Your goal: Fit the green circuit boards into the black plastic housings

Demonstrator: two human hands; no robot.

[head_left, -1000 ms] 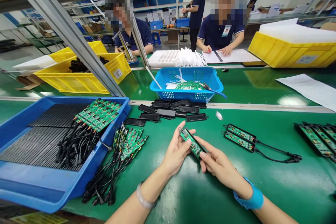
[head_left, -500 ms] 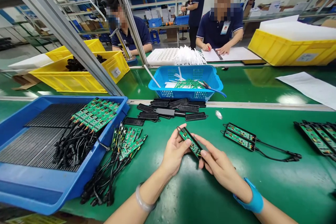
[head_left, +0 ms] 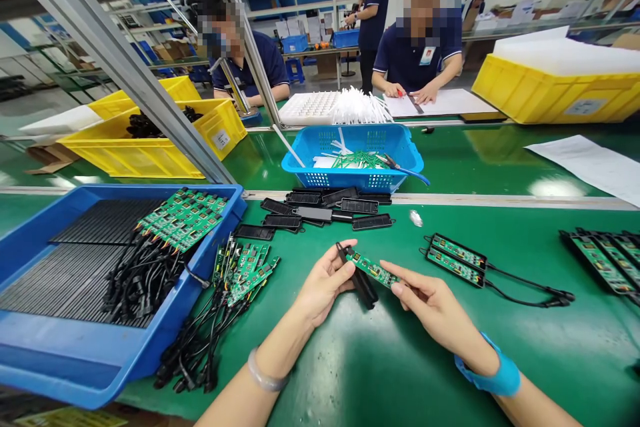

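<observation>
My left hand [head_left: 327, 283] is closed on a long black plastic case [head_left: 364, 285], gripped near its loop end and tilted over the green bench. Between thumb and fingers, my right hand [head_left: 423, 300] pinches a green circuit board [head_left: 373, 269] by its right end. The board's left end lies over the upper part of the case, while its right end is swung clear of it. To the right lie two black cases fitted with boards [head_left: 457, 260], their cables trailing right. Past my hands are several black case pieces [head_left: 320, 215] in a loose pile.
At left, a blue tray [head_left: 125, 373] holds boards with black cables; more cabled boards [head_left: 247, 270] lie beside it. A blue basket [head_left: 353, 177] stands behind the pile. Filled cases [head_left: 600, 260] sit at far right. Co-workers sit across the bench beyond a metal post [head_left: 257, 53].
The board was lying in the case between both hands; now its right end is lifted out and turned to the right. My right hand has moved right with it.
</observation>
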